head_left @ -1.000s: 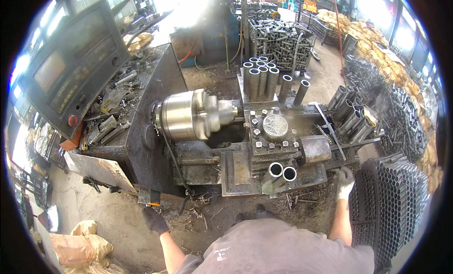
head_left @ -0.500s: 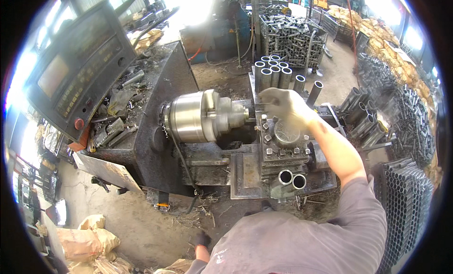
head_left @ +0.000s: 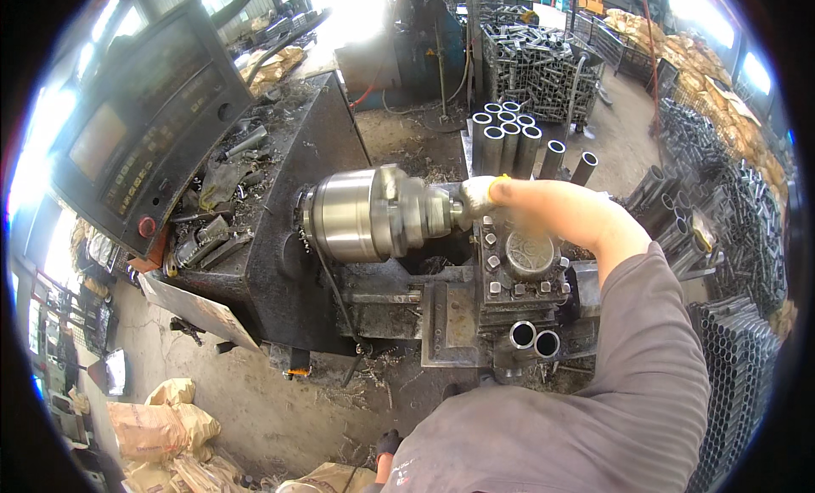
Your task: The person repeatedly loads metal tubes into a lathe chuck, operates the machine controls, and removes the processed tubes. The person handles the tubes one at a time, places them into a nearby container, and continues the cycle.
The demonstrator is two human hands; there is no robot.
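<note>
My right hand (head_left: 478, 196), in a pale glove with a yellow cuff, is at the right end of the lathe chuck (head_left: 348, 214). Its fingers look curled by the chuck's stepped nose, which hides what they hold, if anything. Smeared outlines mark the chuck's jaws (head_left: 416, 211). Just below my right forearm sits the square tool post (head_left: 528, 257) with several bolts. Low by my body hangs my left hand (head_left: 389, 443) in a dark glove, far from the machine; its fingers are too small to read. Two steel tubes (head_left: 523, 334) stand in front of the tool post.
Behind my right hand stand several upright steel tubes (head_left: 508, 143); more lean at the right (head_left: 662, 213). A control panel (head_left: 148, 145) rises at the left. Metal scraps cover the machine top (head_left: 222, 206). Wire bins (head_left: 543, 77) hold metal parts, and paper sacks (head_left: 161, 429) lie on the floor.
My right hand has moved left from over the tool post's far side to the chuck's end. My left hand stays low by my body. The whole view has shifted slightly.
</note>
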